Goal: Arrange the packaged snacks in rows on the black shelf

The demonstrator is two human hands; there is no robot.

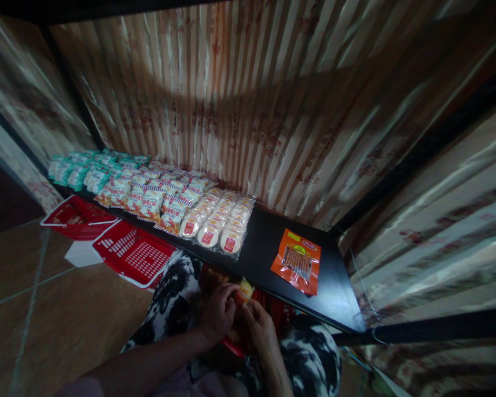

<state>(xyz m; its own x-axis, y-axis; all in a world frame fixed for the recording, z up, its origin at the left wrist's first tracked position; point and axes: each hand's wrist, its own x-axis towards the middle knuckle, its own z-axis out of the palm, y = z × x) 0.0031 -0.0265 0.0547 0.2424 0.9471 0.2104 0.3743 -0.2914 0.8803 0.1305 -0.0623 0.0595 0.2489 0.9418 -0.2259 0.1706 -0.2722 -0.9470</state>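
Note:
Between my legs, my left hand [220, 311] and my right hand [261, 325] meet over a red basket [232, 347]. Both hands have their fingers closed on a small yellow-and-orange snack packet [244, 290], the left at its left side and the right at its lower edge. More packets seem to lie in the basket, dim and partly hidden by my hands. Just past them, on the black shelf [259, 242], an orange snack bag [298, 261] with a clear window lies by itself on the right.
Round white crackers in clear wrap [209, 236] stand in rows on the shelf. Left of them are rows of white-and-orange snack bags [144, 201] and green-and-white bags [80, 171]. Red baskets [136, 253] sit on the floor at left. A pleated curtain [231, 99] and black posts enclose the shelf.

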